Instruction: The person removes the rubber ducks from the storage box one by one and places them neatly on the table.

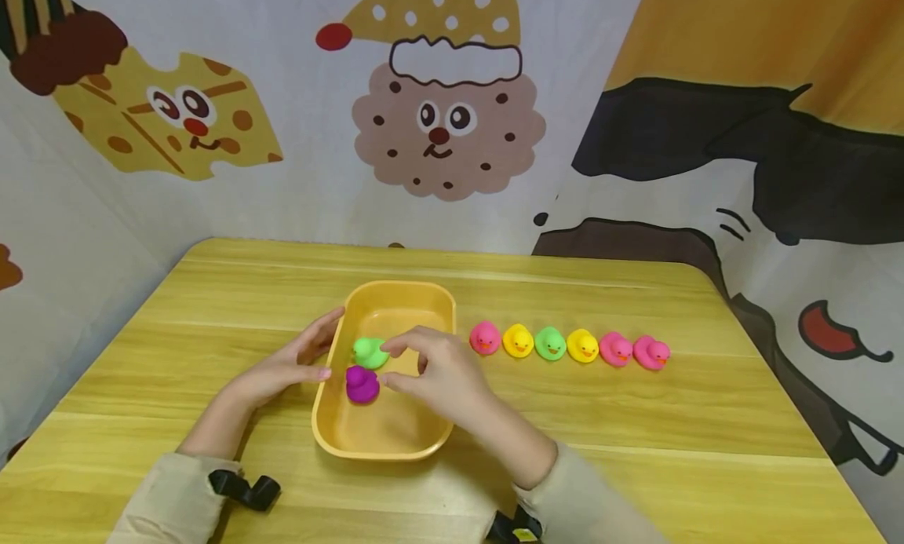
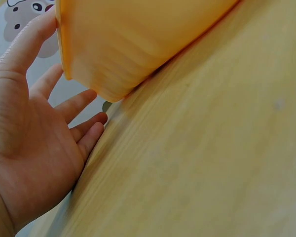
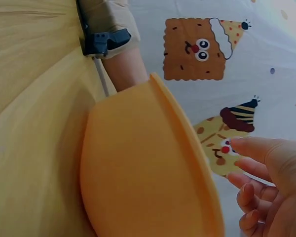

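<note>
An orange-yellow plastic tray [image 1: 384, 447] stands on the table with a green toy duck [image 1: 370, 353] and a purple toy duck [image 1: 362, 385] inside, near its left wall. My left hand [image 1: 289, 363] touches the tray's left side, its fingers spread; the left wrist view shows the palm [image 2: 34, 143] beside the outer wall. Over the tray is my right hand [image 1: 441, 371], thumb and index finger apart, close to the two ducks with nothing visible between them. In the right wrist view the right hand [image 3: 271, 182] appears above the tray rim, ducks hidden by the wall.
Right of the tray runs a row of several toy ducks: pink [image 1: 485, 338], yellow [image 1: 519, 341], green [image 1: 550, 344], another yellow [image 1: 582, 345] and two pink at the right end. A cartoon-printed cloth [image 1: 297, 206] hangs behind the wooden table [image 1: 636, 434].
</note>
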Action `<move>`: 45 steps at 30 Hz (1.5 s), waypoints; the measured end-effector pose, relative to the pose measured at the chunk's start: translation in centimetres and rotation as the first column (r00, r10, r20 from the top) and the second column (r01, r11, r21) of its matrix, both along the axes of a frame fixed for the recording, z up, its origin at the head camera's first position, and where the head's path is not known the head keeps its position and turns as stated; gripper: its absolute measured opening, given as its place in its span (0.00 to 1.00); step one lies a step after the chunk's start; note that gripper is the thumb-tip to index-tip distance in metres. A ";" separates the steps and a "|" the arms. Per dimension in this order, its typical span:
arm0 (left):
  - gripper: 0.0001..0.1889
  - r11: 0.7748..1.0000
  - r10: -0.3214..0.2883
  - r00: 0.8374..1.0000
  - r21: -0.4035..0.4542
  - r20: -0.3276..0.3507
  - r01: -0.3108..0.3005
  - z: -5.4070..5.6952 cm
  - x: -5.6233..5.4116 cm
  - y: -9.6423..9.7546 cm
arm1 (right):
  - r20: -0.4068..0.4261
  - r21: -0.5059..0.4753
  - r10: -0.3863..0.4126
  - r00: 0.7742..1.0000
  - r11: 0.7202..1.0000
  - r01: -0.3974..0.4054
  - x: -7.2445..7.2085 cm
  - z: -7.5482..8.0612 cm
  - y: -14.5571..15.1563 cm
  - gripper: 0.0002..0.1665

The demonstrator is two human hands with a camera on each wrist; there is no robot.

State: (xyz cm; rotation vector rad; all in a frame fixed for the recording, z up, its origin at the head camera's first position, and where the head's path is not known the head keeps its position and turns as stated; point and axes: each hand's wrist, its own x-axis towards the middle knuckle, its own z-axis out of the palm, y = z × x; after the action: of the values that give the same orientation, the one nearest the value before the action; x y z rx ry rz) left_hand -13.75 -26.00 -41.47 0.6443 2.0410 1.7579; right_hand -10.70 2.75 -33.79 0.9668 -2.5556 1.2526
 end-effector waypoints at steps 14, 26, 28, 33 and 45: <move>0.44 1.000 -0.011 1.000 0.022 0.007 0.011 -0.2 0.1 0.0 | 0.220 0.016 0.022 0.975 1.000 -0.026 -0.9 -1.6 -2.9 0.16; 0.43 1.000 -0.018 1.000 0.024 -0.001 0.018 -0.2 0.1 0.0 | 0.309 0.137 -0.055 0.949 0.991 0.013 -1.6 -2.4 -4.6 0.15; 0.43 0.999 -0.018 1.000 0.026 0.001 0.018 -0.2 0.1 0.0 | 0.320 0.163 -0.068 0.945 0.986 0.016 -1.7 -2.4 -4.8 0.16; 0.43 0.999 -0.020 1.000 0.034 0.002 0.020 -0.2 0.1 0.0 | 0.343 0.219 -0.099 0.934 0.975 0.023 -1.8 -2.6 -5.2 0.17; 0.43 1.000 -0.012 1.000 0.014 0.000 0.012 -0.3 0.0 -0.1 | 0.315 0.317 -0.131 0.940 0.948 0.026 -1.9 -3.0 -5.6 0.20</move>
State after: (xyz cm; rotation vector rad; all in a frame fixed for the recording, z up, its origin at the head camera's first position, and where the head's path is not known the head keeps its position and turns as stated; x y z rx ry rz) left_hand -13.75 -26.08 -41.77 0.6595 2.0221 1.7676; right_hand -12.61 -2.89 -36.80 0.7380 -3.0924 1.0939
